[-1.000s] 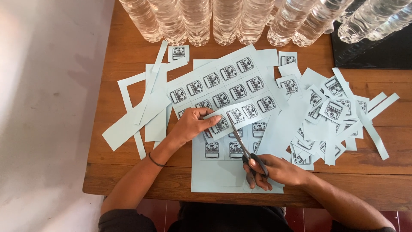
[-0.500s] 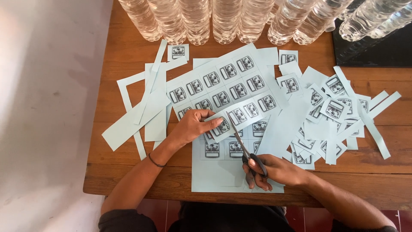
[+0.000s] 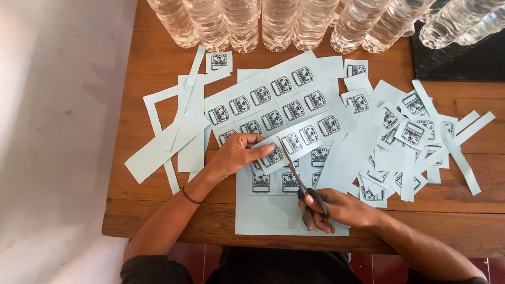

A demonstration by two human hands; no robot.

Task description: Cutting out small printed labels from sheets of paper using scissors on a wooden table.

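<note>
The label strip [image 3: 294, 142] is pinched in the left hand [image 3: 235, 155]; the right hand [image 3: 331, 209], just below, grips scissors [image 3: 302, 184] cutting it.

Worn on the head, looking steeply down from close above at the wooden table [image 3: 158, 215], far edge toward frame top.

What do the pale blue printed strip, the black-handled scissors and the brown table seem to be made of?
The pale blue printed strip, held by the left hand, looks like thin matte paper: it bends and lies flat. The black-handled scissors in the right hand seem to have grey metal blades and probably plastic loops. The brown table looks like wood, with grain and plank seams.
</note>
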